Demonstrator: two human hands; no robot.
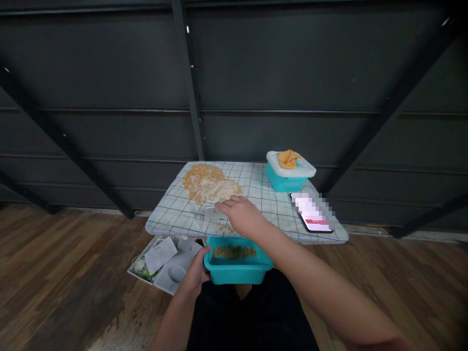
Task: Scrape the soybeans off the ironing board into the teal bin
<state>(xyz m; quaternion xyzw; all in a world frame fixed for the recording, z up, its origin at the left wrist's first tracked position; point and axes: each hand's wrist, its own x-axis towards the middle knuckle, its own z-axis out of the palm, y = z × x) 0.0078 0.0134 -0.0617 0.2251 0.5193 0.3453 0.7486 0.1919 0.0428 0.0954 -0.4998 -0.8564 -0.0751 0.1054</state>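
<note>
The left hand's point(199, 267) grip is clasping the teal tub point(237, 274) at its left side, below the tabletop's point(164, 214) near edge. The right hand's point(244, 214) grip is holding a white card point(212, 213) between the grain pile point(203, 180) and some loose grains point(226, 228). Sound practice is keeping the tub's rim tucked beneath that edge and drawing small amounts, card low, limiting spillage.

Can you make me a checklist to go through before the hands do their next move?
1. Left hand on the teal tub: ok, at its left side.
2. Tub in front of the table's near edge: ok.
3. Right hand on the white card: ok.
4. Tabletop free of loose grains: not ok, a pile lies there.
5. Phone apart from the grains: ok.
6. Tub resting on the lap: cannot tell.
</note>
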